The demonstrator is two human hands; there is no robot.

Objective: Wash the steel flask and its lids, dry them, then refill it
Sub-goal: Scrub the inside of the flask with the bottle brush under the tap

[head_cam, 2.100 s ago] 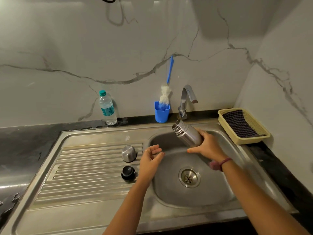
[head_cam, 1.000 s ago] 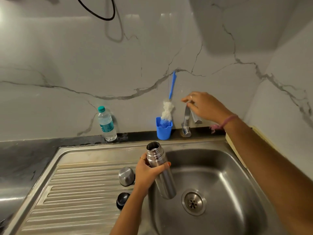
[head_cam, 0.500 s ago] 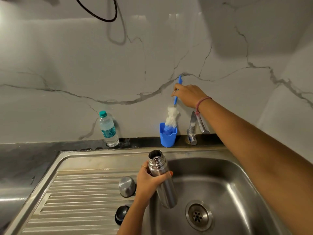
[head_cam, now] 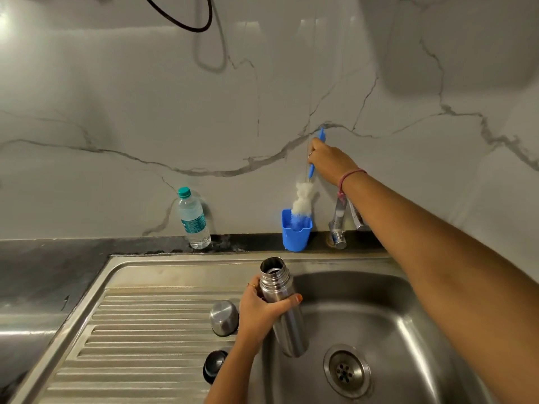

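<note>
Left hand (head_cam: 259,313) wrapped round the steel flask (head_cam: 281,304), open mouth up and tipped toward the wall, over the sink (head_cam: 379,316); right hand (head_cam: 328,161) gripping the bottle brush (head_cam: 303,199), bristles seemingly in the blue cup (head_cam: 296,237), directly beyond that mouth

— Where does the view look from?

— One head-worn camera, above the sink (head_cam: 364,322), angled forward and down toward the wall (head_cam: 116,97) behind it.

— How near?

— Close: both forearms run in from the bottom edge, the flask (head_cam: 281,304) near centre, the brush (head_cam: 303,199) farther back (wide lens, so the counter edges bow).

— Any second view?

— No, so nothing is shared.
</note>
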